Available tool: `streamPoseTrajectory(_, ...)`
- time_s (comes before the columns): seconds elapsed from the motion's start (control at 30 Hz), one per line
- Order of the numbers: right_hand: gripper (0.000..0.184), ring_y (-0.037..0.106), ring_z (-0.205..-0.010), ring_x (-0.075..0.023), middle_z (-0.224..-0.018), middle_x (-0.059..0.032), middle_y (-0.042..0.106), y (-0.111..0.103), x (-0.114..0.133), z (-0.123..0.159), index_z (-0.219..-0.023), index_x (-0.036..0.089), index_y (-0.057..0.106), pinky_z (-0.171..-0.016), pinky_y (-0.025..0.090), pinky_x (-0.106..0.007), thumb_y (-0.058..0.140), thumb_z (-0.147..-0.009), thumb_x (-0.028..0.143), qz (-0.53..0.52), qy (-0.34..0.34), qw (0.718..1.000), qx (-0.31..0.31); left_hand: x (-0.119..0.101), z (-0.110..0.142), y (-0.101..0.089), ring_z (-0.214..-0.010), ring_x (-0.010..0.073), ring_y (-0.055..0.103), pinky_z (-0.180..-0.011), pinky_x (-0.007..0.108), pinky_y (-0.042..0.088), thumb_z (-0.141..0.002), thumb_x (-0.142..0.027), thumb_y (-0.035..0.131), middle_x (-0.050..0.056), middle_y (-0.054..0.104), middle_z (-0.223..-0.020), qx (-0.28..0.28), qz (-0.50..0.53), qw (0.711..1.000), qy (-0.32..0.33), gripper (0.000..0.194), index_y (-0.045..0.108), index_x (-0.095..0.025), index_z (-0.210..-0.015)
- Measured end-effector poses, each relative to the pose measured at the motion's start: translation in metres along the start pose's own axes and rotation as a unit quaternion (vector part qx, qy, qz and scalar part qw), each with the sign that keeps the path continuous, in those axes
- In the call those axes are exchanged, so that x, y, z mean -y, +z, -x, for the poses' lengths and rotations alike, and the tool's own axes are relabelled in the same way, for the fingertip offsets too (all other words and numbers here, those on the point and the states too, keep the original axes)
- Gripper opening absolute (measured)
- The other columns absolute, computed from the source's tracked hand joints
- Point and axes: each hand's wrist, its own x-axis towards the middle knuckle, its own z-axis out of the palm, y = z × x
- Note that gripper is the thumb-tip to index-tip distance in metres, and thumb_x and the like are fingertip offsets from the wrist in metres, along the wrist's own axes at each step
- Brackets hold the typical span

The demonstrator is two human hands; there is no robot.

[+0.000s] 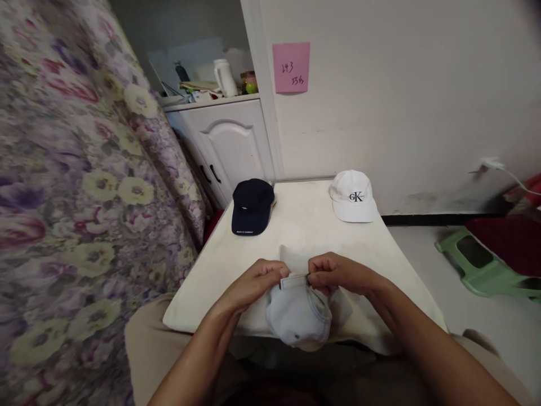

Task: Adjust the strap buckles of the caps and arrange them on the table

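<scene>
Head view: we have the pale cap (296, 316) at the near edge of the surface (308, 231), its back strap (295, 281) uppermost and its crown hanging below. Our left hand (268, 276) is nearly closed, thumb and fingers pinching one end of the strap; our right hand (333, 274) has curled fingers gripping the other end, by a small dark fastening. Held apart like this, the hands seem to keep the strap straight and its ends easy to handle. The navy cap (252, 197) lies near the far left corner and the white cap (353, 196) near the far right, probably placed there to leave our arms room.

All three caps look like soft fabric with rounded crowns; the navy brim curves broadly, and the white front carries dark letters. Under them, a cream cloth covers the surface, softly creased. To our left hangs a floral curtain (97, 197) in loose folds.
</scene>
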Motion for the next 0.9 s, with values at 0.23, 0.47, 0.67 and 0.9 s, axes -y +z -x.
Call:
streamPoseTrajectory(0.23, 0.033, 0.043, -0.048, -0.0067, -0.054, 0.0055, 0.055, 0.002, -0.002, -0.003, -0.078, 0.015, 0.063, -0.05, 0.031, -0.021, 0.075, -0.079, 0.045, -0.002, 0.018, 1.0, -0.015, -0.002, -0.002, 0.003, -0.058, 0.0106, 0.034, -0.057, 0.024, 0.027, -0.086, -0.049, 0.059, -0.004, 0.041, -0.061, -0.001, 0.005, 1.0, -0.01, 0.04, 0.052, -0.015, -0.065)
streamPoseTrajectory(0.47, 0.032, 0.042, -0.047, -0.0072, -0.053, 0.0045, 0.054, 0.002, -0.005, -0.005, -0.082, 0.014, 0.069, -0.048, 0.03, -0.021, 0.074, -0.08, 0.045, -0.008, 0.013, 1.0, -0.012, -0.004, -0.003, 0.005, -0.058, 0.0104, 0.031, -0.056, 0.024, 0.024, -0.084, -0.051, 0.06, -0.005, 0.037, -0.061, -0.003, -0.003, 1.0, -0.015, 0.042, 0.049, -0.016, -0.063)
streamPoseTrajectory(0.67, 0.029, 0.037, -0.047, -0.0065, -0.052, 0.0056, 0.05, 0.006, -0.003, -0.006, -0.079, 0.014, 0.069, -0.048, 0.027, -0.022, 0.075, -0.078, 0.041, -0.01, 0.01, 0.999, -0.04, -0.004, -0.003, 0.005, -0.057, 0.0099, 0.029, -0.055, 0.024, 0.024, -0.084, -0.049, 0.06, -0.005, 0.036, -0.061, -0.006, 0.007, 1.0, -0.009, 0.04, 0.047, -0.016, -0.064)
streamPoseTrajectory(0.9, 0.027, 0.038, -0.048, -0.0069, -0.052, 0.0049, 0.05, 0.008, -0.008, -0.011, -0.073, 0.014, 0.067, -0.049, 0.026, -0.023, 0.075, -0.075, 0.039, -0.02, -0.007, 0.998, -0.059, -0.002, -0.005, 0.006, -0.057, 0.0095, 0.027, -0.054, 0.024, 0.022, -0.083, -0.048, 0.06, -0.005, 0.033, -0.06, -0.007, 0.018, 1.0, -0.01, 0.04, 0.045, -0.017, -0.063)
